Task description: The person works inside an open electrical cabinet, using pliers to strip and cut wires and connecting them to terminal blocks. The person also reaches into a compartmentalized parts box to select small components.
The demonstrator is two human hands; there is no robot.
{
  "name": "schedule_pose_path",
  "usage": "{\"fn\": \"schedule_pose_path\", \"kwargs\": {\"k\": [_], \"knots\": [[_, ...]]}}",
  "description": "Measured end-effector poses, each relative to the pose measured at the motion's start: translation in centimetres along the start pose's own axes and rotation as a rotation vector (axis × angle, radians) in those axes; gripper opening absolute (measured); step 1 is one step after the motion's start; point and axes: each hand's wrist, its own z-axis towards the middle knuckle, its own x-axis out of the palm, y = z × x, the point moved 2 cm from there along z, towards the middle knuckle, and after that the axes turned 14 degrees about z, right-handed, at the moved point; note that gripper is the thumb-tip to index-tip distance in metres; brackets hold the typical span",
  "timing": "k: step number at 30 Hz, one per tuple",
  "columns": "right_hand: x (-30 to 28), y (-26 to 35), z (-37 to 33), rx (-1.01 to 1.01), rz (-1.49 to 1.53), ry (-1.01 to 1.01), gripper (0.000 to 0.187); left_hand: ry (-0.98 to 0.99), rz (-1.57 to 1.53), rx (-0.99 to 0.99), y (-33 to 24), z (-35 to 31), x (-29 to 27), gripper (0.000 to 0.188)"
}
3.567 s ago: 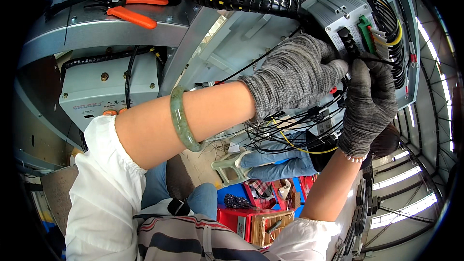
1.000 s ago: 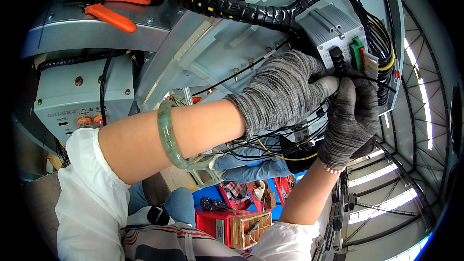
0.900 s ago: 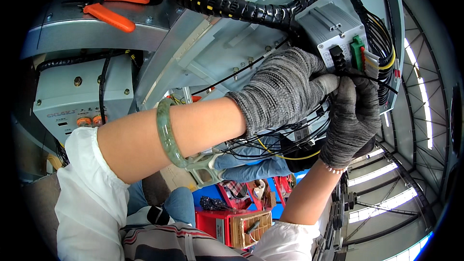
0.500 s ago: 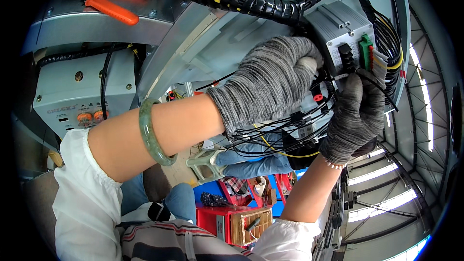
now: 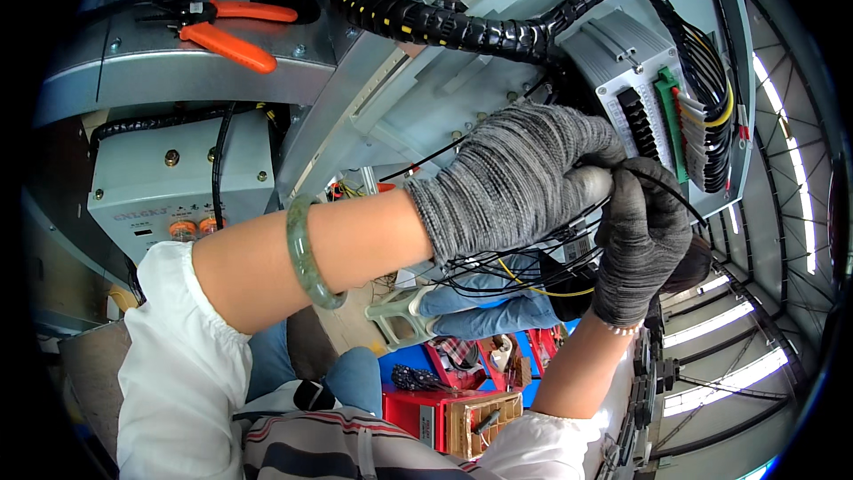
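Observation:
My right hand (image 5: 641, 236), in a grey knit glove with dark fingertips, pinches a thin black cable (image 5: 680, 191). The cable's free end hangs off to the right. My left hand (image 5: 533, 173), gloved alike, is closed with its thumb and fingers meeting the right fingertips. What lies inside its grip is hidden. Just above the hands sits a silver control box (image 5: 622, 49) with a black terminal block (image 5: 638, 122) and a green connector (image 5: 673, 124). Labelled wires (image 5: 706, 142) run into the green connector. Below my hands hangs a loose bundle of black wires (image 5: 524, 262).
Orange-handled pliers (image 5: 235, 36) lie on the metal ledge at upper left. A thick wrapped cable harness (image 5: 444, 22) crosses the top. A grey box (image 5: 178, 160) stands at left. Below are another person's jeans-clad legs (image 5: 480, 302), a green stool (image 5: 395, 318) and red bins (image 5: 413, 413).
Both hands have moved down a little from the terminal block, so more of it shows. Their fingertips have come together. The whole view has shifted slightly.

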Motion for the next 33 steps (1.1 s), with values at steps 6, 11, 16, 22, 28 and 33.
{"fn": "schedule_pose_path", "kwargs": {"k": [6,11,16,22,28,33], "knots": [[0.0,-0.4,-0.6,0.244,0.130,0.041,0.018,0.009,0.266,0.126,1.2,-0.2,0.0,0.023],[-0.1,-0.6,-0.8,0.331,0.149,-0.014,0.021,-0.013,0.390,0.080,1.0,-0.7,0.3,0.022],[-0.3,-0.5,-0.8,0.302,0.169,-0.046,0.020,-0.003,0.320,0.060,1.0,-0.4,0.6,0.022],[-0.2,0.0,-0.3,0.276,0.132,-0.013,0.021,0.052,0.110,0.010,0.9,0.2,0.6,0.028],[-0.7,0.2,-0.4,0.296,0.001,0.037,0.024,-0.108,0.256,0.133,1.2,0.3,1.2,0.027],[0.2,4.9,-2.9,-0.602,-0.081,-0.163,0.019,0.066,-0.001,-0.092,0.6,0.2,1.1,0.023]]}}
